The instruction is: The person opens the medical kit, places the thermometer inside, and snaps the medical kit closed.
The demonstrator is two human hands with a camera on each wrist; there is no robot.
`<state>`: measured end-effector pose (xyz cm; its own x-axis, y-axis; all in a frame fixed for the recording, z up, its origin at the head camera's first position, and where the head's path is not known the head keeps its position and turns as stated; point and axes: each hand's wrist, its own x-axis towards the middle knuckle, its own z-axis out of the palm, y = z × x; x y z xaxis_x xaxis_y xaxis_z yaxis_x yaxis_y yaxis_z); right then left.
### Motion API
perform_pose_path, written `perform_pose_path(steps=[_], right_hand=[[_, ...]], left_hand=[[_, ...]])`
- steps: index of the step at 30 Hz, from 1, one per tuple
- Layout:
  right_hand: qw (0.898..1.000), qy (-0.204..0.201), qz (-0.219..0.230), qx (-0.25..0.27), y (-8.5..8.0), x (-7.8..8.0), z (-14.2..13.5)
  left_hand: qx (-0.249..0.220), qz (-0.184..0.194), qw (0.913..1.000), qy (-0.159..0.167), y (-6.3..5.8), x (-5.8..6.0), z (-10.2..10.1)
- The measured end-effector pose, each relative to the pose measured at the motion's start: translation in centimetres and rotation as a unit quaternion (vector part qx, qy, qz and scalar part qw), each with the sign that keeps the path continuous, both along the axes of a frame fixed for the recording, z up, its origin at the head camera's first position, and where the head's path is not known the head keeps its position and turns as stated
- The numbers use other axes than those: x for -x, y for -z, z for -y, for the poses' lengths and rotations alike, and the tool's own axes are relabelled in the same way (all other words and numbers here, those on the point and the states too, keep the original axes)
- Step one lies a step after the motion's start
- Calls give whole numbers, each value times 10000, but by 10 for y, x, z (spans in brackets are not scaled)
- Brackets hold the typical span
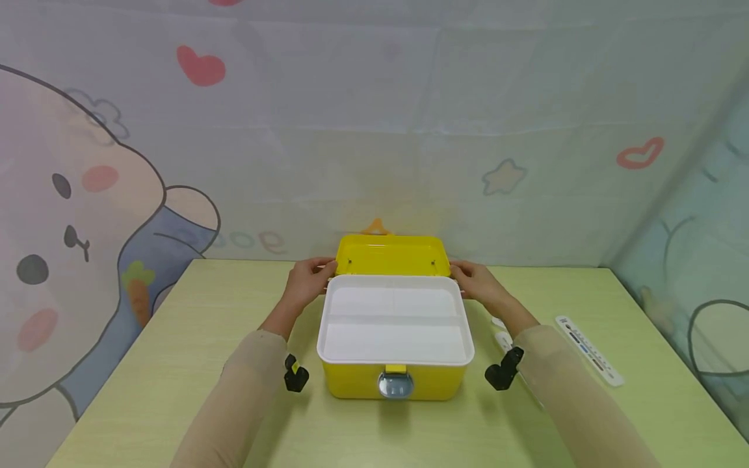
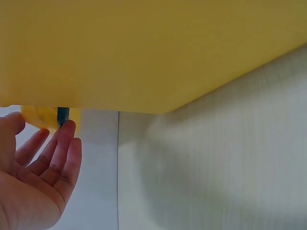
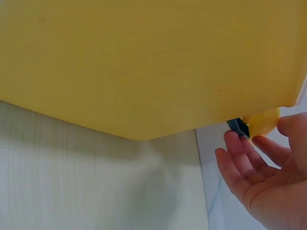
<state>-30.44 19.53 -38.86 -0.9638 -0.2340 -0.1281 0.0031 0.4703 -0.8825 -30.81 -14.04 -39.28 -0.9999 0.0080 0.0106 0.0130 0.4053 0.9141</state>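
Observation:
A yellow box (image 1: 374, 383) stands on the table with a clear round latch (image 1: 395, 385) at its front. A white divided tray (image 1: 393, 338) sits in its top. Behind the tray, the yellow lid (image 1: 391, 255) is raised. My left hand (image 1: 308, 281) holds the lid's left edge with thumb and fingers, and my right hand (image 1: 475, 283) holds its right edge. In both wrist views the box's side wall (image 2: 144, 52) hides much of the lid. A dark piece (image 3: 238, 127) shows at the lid beside the right fingertips.
A white strip with printed markings (image 1: 588, 350) lies on the table at right. Another slim white object (image 1: 503, 338) is partly hidden under my right forearm. A printed cloth (image 1: 374, 130) hangs behind the table's back edge, close to the lid.

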Motion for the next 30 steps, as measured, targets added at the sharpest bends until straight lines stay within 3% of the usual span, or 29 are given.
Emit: perform_pose_path(steps=[17,30], right_hand=[[9982,-376,340,333,10,-2,-3],[9942,-685,494,664,15,-4,-4]], left_hand=[[276,319,9983,392,11,0,3],[46,580,9962,646,14,-1,5]])
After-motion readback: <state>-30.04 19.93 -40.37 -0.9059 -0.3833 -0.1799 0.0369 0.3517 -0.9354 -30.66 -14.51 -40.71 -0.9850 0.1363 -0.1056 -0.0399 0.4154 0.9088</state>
